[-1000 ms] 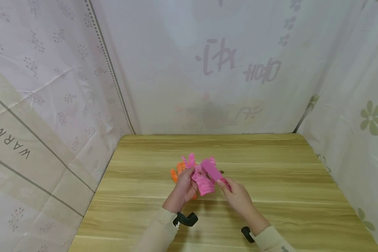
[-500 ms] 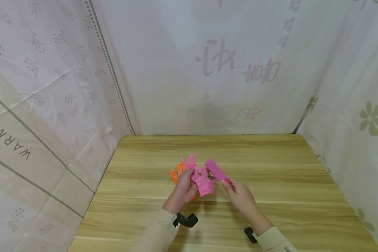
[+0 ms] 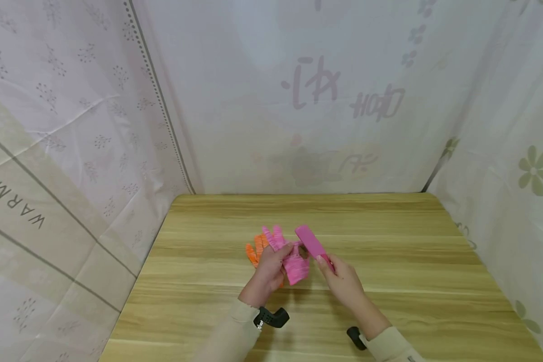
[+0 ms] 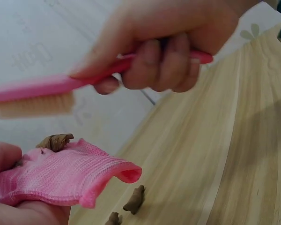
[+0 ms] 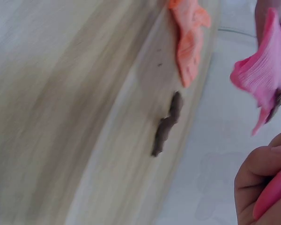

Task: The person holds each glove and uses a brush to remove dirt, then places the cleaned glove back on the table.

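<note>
My left hand holds a pink knit glove above the table, thumb on top and fingers beneath. On the glove lies a crumpled brown clump, seen from the side in the left wrist view. My right hand grips the handle of a pink brush. Its pale bristles face down, a small gap above the glove and clump in the left wrist view. An orange glove lies on the table behind my left hand, partly covered by it.
Brown strips and a few dark specks lie on the wooden table below the hands. Patterned curtains hang behind the table and along both sides. Each wrist wears a black device.
The brush has moved right, from over the glove's middle to its right edge. My left hand has shifted slightly right and tilted the pink glove. The orange glove stays put.
</note>
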The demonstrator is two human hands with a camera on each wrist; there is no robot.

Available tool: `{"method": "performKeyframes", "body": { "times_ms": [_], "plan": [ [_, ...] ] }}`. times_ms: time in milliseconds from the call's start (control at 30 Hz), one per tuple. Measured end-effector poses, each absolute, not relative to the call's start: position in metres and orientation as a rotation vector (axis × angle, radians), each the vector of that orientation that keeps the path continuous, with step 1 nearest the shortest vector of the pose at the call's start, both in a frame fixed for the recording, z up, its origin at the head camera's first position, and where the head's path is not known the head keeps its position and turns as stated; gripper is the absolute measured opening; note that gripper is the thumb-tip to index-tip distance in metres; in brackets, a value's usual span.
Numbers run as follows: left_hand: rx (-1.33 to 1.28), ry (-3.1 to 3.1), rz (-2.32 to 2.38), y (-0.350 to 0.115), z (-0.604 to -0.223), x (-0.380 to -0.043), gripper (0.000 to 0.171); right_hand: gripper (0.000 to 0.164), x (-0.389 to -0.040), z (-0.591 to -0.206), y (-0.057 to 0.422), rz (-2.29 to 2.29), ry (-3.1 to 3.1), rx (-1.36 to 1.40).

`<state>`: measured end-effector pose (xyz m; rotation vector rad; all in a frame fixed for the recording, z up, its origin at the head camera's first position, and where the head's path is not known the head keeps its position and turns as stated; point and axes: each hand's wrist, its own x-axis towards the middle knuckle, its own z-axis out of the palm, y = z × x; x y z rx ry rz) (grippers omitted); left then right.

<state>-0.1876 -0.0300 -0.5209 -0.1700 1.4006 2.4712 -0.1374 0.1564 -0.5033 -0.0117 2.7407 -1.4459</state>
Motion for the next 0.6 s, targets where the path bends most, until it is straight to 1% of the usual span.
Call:
{"method": "performKeyframes", "body": {
  "times_ms": [133, 300, 600],
  "plan": [
    [-0.134, 1.419, 2.456, -0.028, -0.519, -0.186, 0.033, 0.039, -0.137, -0.498, 0.146, -1.474, 2.731, -0.077],
    [-0.047, 1.378, 2.467, -0.026, -0.517, -0.182, 0.037, 0.037, -0.138, -0.502, 0.142, -1.391, 2.763, -0.101],
    [-0.070, 1.360, 2.473, -0.029, -0.515, -0.182, 0.033, 0.037, -0.137, -0.510, 0.155, -1.280, 2.827, -0.091]
  ]
}}
